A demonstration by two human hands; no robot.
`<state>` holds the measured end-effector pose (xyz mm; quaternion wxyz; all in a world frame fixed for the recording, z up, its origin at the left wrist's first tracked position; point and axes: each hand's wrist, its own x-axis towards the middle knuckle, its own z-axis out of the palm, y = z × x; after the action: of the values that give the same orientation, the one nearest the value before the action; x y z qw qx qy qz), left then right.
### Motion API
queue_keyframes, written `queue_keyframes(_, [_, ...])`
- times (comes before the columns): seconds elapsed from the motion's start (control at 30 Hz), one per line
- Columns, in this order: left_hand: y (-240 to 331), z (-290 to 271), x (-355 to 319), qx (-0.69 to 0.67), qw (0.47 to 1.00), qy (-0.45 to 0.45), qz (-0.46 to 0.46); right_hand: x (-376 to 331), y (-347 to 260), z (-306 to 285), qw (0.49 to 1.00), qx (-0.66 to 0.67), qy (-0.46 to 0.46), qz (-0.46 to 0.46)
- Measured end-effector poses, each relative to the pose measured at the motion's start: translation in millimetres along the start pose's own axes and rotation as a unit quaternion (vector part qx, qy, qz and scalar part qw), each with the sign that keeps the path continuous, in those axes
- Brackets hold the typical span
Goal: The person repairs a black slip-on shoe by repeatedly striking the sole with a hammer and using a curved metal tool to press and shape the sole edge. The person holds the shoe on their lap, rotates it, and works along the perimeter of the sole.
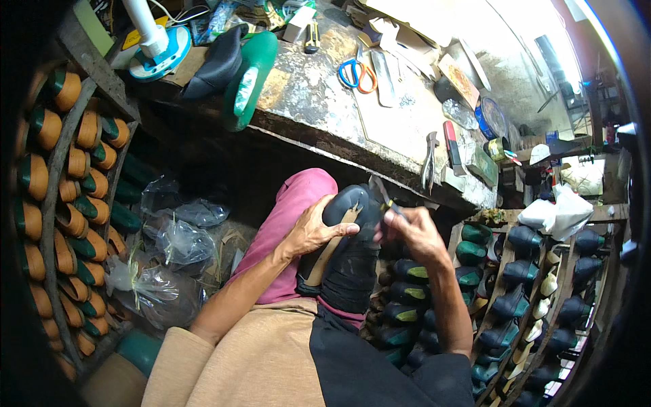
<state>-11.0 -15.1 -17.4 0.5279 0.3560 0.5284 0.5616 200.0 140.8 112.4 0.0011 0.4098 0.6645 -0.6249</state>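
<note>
A black shoe [340,209], its tan underside [330,245] turned up, lies across my lap. My left hand [317,229] is wrapped round its side, thumb pressed near the toe end. Beside that toe, over my dark-covered knee [354,271], my right hand [415,234] grips a small hand tool [382,192] with a metal head and some yellow on it. The tool is slightly smeared, so its exact kind cannot be told. Whether it touches the shoe is unclear.
Ahead stands a worn workbench [305,88] with scissors [357,73], a utility knife [312,36], pincers [430,160] and a green shoe form [252,81] over its edge. Racks of brown shoes [95,214] and dark ones [512,305] flank me. Clear plastic bags [183,241] lie left.
</note>
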Motion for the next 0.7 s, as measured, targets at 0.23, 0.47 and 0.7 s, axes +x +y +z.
queue_keyframes(0.23, [1.9,18.6,2.7,0.039,0.999,0.015,0.001,-46.9,71.4,54.4,0.93,0.352,-0.099,0.045])
queue_keyframes(0.47, [2.7,33.6,0.4,0.055,0.998,0.031,-0.012,-48.1,82.4,67.3,0.887,0.455,-0.058,0.043])
queue_keyframes(0.7, [-8.5,26.2,2.2,-0.049,0.999,0.0,-0.02,-54.5,36.1,37.2,0.849,-0.45,0.21,-0.182])
